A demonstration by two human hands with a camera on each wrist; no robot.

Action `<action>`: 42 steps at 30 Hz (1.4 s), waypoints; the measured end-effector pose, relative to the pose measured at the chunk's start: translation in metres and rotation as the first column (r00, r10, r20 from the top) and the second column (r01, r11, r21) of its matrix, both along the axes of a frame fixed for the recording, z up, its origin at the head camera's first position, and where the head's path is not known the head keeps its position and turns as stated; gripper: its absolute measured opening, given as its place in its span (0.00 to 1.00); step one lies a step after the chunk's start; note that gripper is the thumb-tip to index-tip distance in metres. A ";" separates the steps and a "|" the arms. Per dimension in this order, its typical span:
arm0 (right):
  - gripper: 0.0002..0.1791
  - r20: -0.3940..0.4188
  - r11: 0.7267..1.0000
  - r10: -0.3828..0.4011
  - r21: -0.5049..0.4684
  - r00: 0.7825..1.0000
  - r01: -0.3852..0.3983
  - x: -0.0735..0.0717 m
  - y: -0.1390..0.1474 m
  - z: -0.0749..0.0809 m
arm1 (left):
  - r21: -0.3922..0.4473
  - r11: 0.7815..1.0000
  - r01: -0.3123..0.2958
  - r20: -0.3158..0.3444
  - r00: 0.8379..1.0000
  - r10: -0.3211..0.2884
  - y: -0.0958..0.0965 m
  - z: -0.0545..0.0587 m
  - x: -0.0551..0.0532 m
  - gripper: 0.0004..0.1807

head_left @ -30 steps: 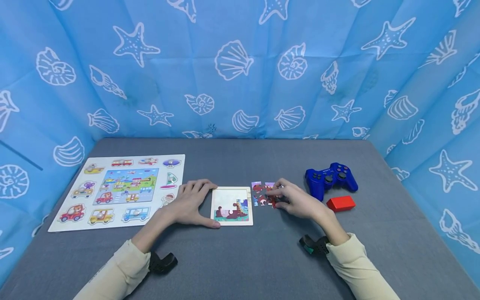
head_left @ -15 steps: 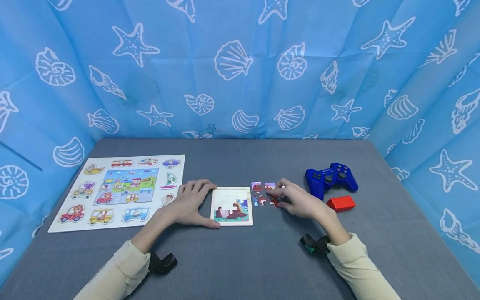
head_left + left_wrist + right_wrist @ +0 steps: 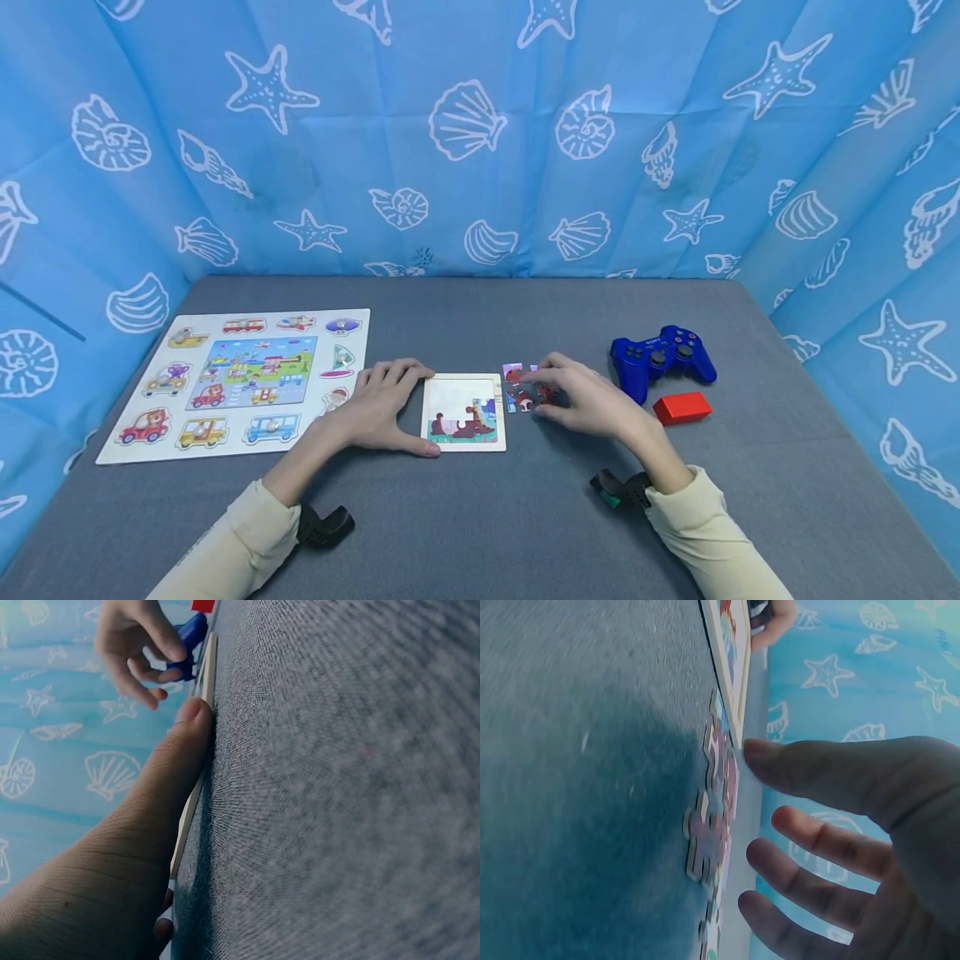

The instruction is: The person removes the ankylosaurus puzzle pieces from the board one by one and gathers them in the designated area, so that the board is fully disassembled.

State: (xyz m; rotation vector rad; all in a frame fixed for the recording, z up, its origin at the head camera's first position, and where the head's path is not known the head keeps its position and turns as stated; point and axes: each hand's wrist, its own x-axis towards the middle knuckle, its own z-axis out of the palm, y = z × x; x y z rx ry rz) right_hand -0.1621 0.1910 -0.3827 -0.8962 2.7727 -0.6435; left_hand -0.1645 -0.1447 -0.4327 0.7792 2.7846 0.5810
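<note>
A square wooden puzzle tray (image 3: 502, 425) lies on the table, fitted pieces (image 3: 465, 428) filling its lower part and right side. My left hand (image 3: 381, 410) holds the tray's left side between the thumb at the near corner and a finger at the far corner; the left wrist view shows the thumb (image 3: 187, 727) along its edge. Several loose jigsaw pieces (image 3: 513, 376), red, purple and blue, lie right of the tray. Over them hovers my right hand (image 3: 588, 398), partly hiding them. In the right wrist view its fingers (image 3: 810, 885) are apart, with nothing between them and the thumb.
A large white vehicle peg puzzle (image 3: 176, 442) lies at the left, close to my left hand. Right of my right hand are a blue game controller (image 3: 660, 358) and a red block (image 3: 682, 407). A blue seashell curtain (image 3: 480, 200) stands behind the grey table (image 3: 480, 517).
My right hand has shifted slightly left over the loose pieces, and its thumb and fingers have spread. The left hand and tray have stayed in place.
</note>
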 end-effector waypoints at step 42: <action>0.17 -0.006 0.984 0.160 0.084 0.987 -0.159 0.007 -0.075 -0.014 | -0.010 1.000 0.006 0.004 1.000 -0.006 -0.001 0.000 -0.001 0.59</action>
